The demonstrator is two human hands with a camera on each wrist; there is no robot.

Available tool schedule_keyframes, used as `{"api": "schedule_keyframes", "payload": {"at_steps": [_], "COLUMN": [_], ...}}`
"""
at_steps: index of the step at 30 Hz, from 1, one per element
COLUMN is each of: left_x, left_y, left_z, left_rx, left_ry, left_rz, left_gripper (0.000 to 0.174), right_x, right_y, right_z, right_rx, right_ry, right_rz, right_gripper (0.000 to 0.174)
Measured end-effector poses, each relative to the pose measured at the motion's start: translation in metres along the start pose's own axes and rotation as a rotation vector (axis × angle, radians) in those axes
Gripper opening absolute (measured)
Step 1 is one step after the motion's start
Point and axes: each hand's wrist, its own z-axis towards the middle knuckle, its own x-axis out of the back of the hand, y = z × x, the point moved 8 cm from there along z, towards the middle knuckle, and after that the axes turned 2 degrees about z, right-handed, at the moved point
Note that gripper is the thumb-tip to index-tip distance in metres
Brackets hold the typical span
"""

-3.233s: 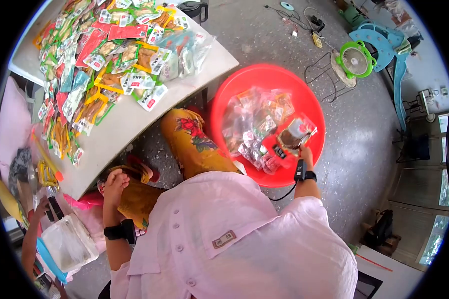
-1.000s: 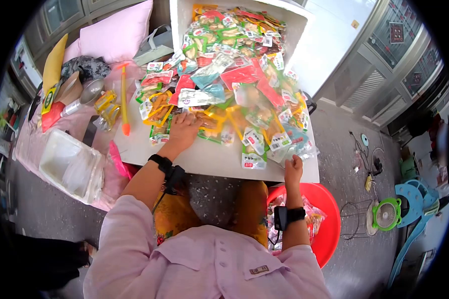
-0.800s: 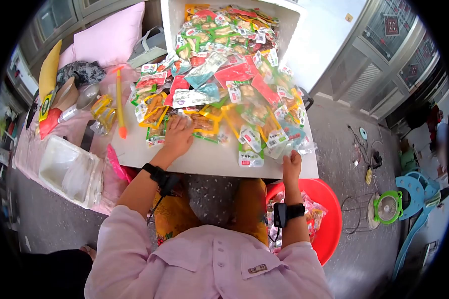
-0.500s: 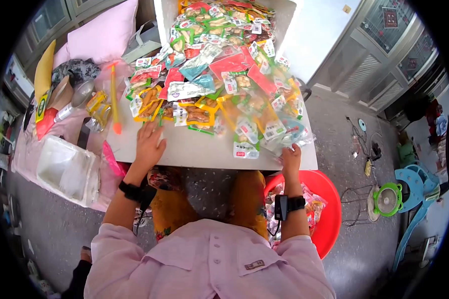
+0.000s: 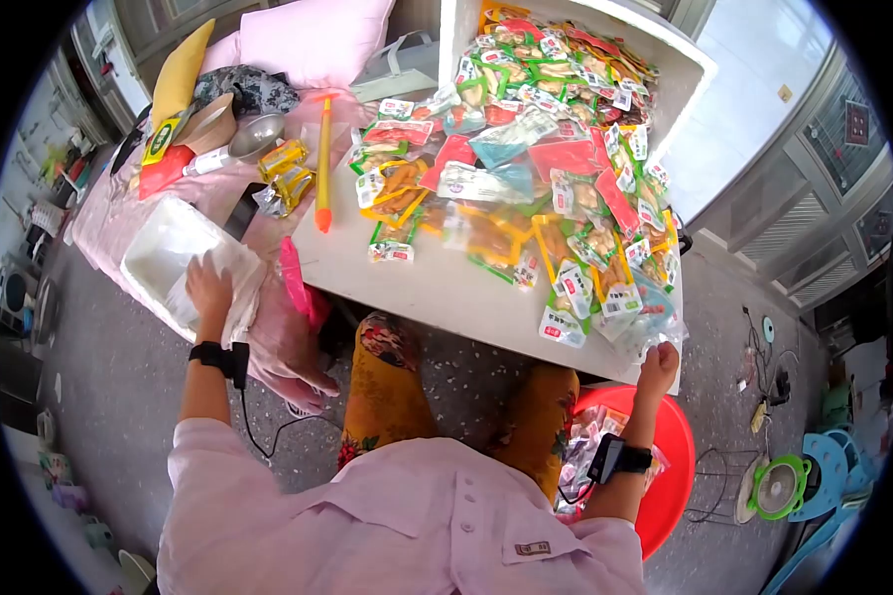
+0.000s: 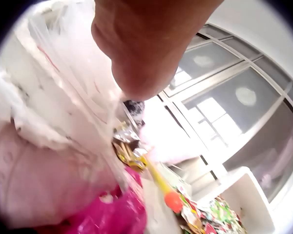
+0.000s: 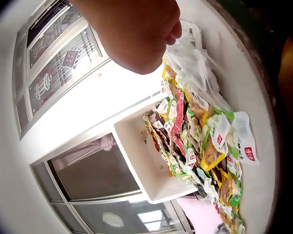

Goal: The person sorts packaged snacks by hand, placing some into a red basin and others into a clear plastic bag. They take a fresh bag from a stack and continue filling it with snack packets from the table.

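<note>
Thin clear plastic bags (image 6: 71,53), too overlapped to count, lie about your left hand (image 5: 209,288), fingers spread, in one white rectangular foam box (image 5: 147,230). Best rub a single edge loose. Right of those fingers: dozens of glossy printed food packets (image 5: 514,137), then crumpled see-through plastic (image 5: 637,337) at your right hand (image 5: 657,369), fingers curled; gripping or not, I cannot tell.

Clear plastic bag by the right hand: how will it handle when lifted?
The clear plastic bag should be floppy: its film looks thin and creased near the right hand. It may be slippery, given the shiny surface. Probably light if bare, but packets lie against it; I can't tell whether any are inside.
</note>
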Motion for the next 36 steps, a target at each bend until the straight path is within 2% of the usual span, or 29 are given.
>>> {"api": "schedule_keyframes", "payload": {"at_steps": [1, 2, 5, 6, 7, 8, 9, 10, 11, 13, 16, 19, 24, 27, 30, 35, 36], "left_x": [-0.004, -0.013, 0.0, 0.008, 0.009, 0.011, 0.013, 0.018, 0.027, 0.056, 0.079, 0.099, 0.134, 0.142, 0.165, 0.219, 0.227], "left_y": [-0.012, -0.018, 0.003, 0.022, 0.041, 0.06, 0.079, 0.1, 0.123, 0.173, 0.233, 0.276, 0.328, 0.362, 0.386, 0.404, 0.404], "left_z": [-0.001, -0.004, 0.002, 0.003, 0.002, 0.001, 0.0, -0.005, -0.012, -0.032, -0.067, -0.102, -0.156, -0.187, -0.204, -0.21, -0.212], "left_rx": [0.095, 0.148, 0.002, -0.071, -0.141, -0.21, -0.277, -0.353, -0.389, -0.45, -0.608, -0.726, -0.892, -0.976, -1.048, -1.215, -1.248], "left_ry": [-0.131, -0.355, -0.112, -0.05, -0.03, -0.007, 0.018, 0.059, 0.025, -0.04, -0.074, -0.121, -0.189, -0.409, -0.435, -0.159, -0.101], "left_rz": [0.016, 0.01, -0.041, -0.115, -0.175, -0.235, -0.294, -0.373, -0.433, -0.547, -0.728, -0.871, -1.063, -1.205, -1.23, -1.295, -1.293], "left_gripper": [0.048, 0.047, 0.046, 0.045, 0.045, 0.045, 0.045, 0.044, 0.044, 0.043, 0.042, 0.039, 0.037, 0.038, 0.041, 0.047, 0.048], "right_x": [0.001, -0.001, -0.002, -0.008, -0.011, -0.014, -0.017, -0.021, -0.025, -0.033, -0.047, -0.039, -0.027, -0.021, -0.013, 0.005, 0.003], "right_y": [0.011, 0.018, 0.029, 0.048, 0.054, 0.025, 0.008, 0.011, 0.002, -0.009, 0.008, -0.014, -0.015, -0.026, -0.038, -0.062, -0.067], "right_z": [0.001, 0.001, 0.006, 0.013, 0.016, 0.005, 0.001, 0.003, 0.001, -0.004, 0.001, 0.003, 0.001, -0.01, -0.024, -0.047, -0.051], "right_rx": [-0.032, -0.026, -0.041, -0.017, -0.072, -0.249, -0.361, -0.402, -0.409, -0.408, -0.427, -0.321, -0.401, -0.385, -0.376, -0.418, -0.413], "right_ry": [-0.001, -0.018, -0.026, -0.075, -0.103, -0.108, -0.107, -0.124, -0.139, -0.183, -0.268, -0.186, -0.156, -0.122, -0.118, -0.196, -0.28], "right_rz": [0.061, 0.045, -0.035, -0.07, -0.158, -0.033, 0.061, 0.032, 0.07, 0.106, 0.321, 0.516, 0.69, 0.81, 0.934, 0.936, 0.975], "right_gripper": [0.028, 0.028, 0.029, 0.039, 0.047, 0.05, 0.047, 0.047, 0.047, 0.035, 0.015, 0.007, 0.005, 0.005, 0.006, 0.011, 0.015]}}
